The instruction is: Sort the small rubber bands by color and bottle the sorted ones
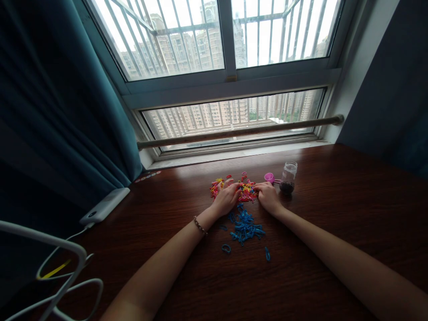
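A heap of small mixed-colour rubber bands (246, 191), mostly red, yellow and pink, lies on the dark wooden table (321, 232) near the window. My left hand (228, 198) rests on its left side with fingers curled into the bands. My right hand (268, 197) touches the heap's right side, fingers bent into it. What each hand pinches is too small to make out. Closer to me lies a separate pile of blue bands (245, 226), with a few loose blue ones (226, 248) scattered around it.
A small glass jar (288, 177) with dark contents stands right of the heap, and a pink lid (269, 177) lies beside it. A white power bank (104, 206) with a cable sits at the left, near the teal curtain (63, 102). White tubing (63, 276) crosses the lower left.
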The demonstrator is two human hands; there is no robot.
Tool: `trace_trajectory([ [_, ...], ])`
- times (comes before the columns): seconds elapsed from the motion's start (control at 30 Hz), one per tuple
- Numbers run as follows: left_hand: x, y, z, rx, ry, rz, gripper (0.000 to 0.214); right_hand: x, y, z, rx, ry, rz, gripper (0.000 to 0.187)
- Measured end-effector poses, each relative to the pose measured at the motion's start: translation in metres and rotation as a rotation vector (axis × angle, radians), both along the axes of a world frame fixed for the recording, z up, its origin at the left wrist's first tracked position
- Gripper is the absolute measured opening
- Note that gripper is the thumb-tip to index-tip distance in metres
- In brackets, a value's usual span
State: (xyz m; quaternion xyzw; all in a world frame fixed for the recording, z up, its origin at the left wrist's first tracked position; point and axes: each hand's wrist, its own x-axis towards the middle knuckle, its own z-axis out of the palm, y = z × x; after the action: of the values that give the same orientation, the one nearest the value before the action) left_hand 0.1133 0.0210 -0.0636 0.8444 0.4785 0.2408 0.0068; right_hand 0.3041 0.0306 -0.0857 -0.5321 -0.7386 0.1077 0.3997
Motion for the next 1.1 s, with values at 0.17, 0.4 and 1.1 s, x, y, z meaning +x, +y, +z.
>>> trace_trajectory([
  [0.17,0.001,0.001,-0.001,-0.018,0.029,0.001,0.032,-0.001,-0.005,0.008,0.052,0.079,0.005,0.039],
  [0.4,0.002,0.000,0.001,-0.026,0.095,0.022,0.034,-0.004,-0.011,0.015,0.115,0.165,0.063,0.038],
  [1.1,-0.007,0.009,-0.004,0.197,-0.211,-0.012,0.012,0.001,-0.005,0.012,-0.053,0.420,-0.035,0.017],
])
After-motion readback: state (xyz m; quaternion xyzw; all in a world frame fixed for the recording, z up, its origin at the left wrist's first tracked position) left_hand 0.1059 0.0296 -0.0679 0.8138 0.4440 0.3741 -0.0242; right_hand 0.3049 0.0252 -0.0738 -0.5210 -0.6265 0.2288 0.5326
